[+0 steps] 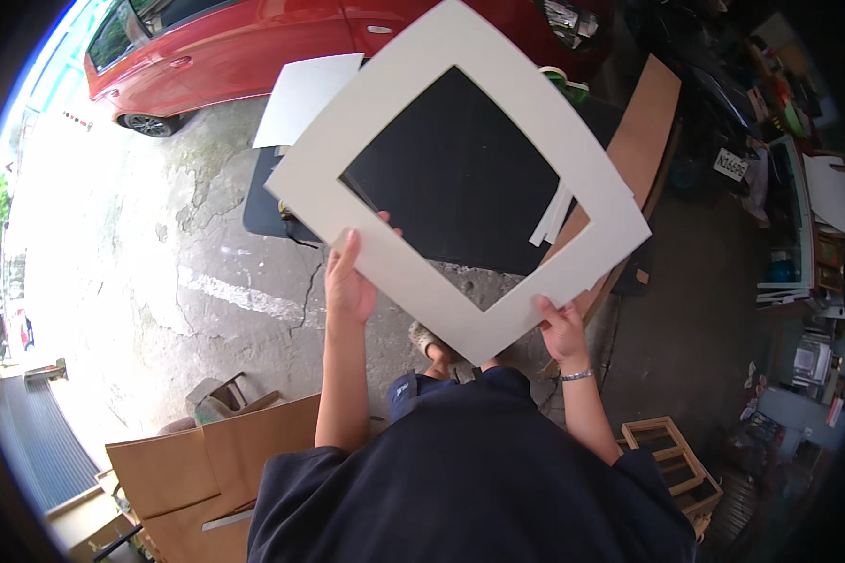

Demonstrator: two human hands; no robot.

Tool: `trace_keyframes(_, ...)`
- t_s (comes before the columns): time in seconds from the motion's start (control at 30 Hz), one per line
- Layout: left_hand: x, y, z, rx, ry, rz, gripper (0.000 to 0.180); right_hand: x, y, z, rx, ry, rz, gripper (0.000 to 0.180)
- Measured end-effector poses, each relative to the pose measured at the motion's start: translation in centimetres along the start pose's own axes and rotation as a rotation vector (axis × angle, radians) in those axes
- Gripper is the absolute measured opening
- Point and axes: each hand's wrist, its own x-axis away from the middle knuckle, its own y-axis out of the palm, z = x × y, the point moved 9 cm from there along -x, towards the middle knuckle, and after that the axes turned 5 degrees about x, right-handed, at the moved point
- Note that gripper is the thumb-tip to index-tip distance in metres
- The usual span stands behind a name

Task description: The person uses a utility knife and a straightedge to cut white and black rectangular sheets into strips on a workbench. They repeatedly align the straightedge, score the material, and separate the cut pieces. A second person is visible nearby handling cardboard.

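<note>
Both my hands hold up a white mat board (pixel 394 258) with a large four-sided opening, turned cornerwise in front of me. My left hand (pixel 351 286) grips its lower left side, thumb on the face and fingertips showing through the opening. On the lower right side, my right hand (pixel 563 333) pinches the border, thumb on top and the other fingers mostly behind. Stepped edges at the right corner suggest another sheet behind. Through the opening I see a dark tabletop (pixel 451 159) and narrow white strips (pixel 554 216) lying on it.
A white sheet (pixel 305 98) lies at the table's far left; a green tape roll (pixel 570 86) sits behind the mat. A long brown board (pixel 650 113) runs along the right. A red car (pixel 244 52) stands beyond. Cardboard (pixel 207 469) and a wooden rack (pixel 676 460) flank me.
</note>
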Motion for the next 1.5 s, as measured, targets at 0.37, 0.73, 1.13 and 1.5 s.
trace_keyframes(0.37, -5.3, 5.6, 3.5, -0.111, 0.011, -0.128, 0.034, 0.6, 2.5, 0.7, -0.162, -0.136, 0.009, 0.027)
trace_keyframes(0.73, -11.7, 13.8, 5.2, -0.066, -0.085, -0.358, 0.031, -11.3, 6.1, 5.0, -0.035, 0.182, -0.555, 0.049)
trace_keyframes(1.13, -21.3, 12.0, -3.4, -0.259, -0.343, -0.201, 0.033, -15.1, 16.7, 2.5, -0.442, 0.379, -0.649, 0.066)
trace_keyframes(1.5, -28.2, -5.0, -16.2, -0.52, -0.709, -0.024, 0.026, -18.6, 14.5, 14.6, -0.639, 0.404, -0.178, 0.06)
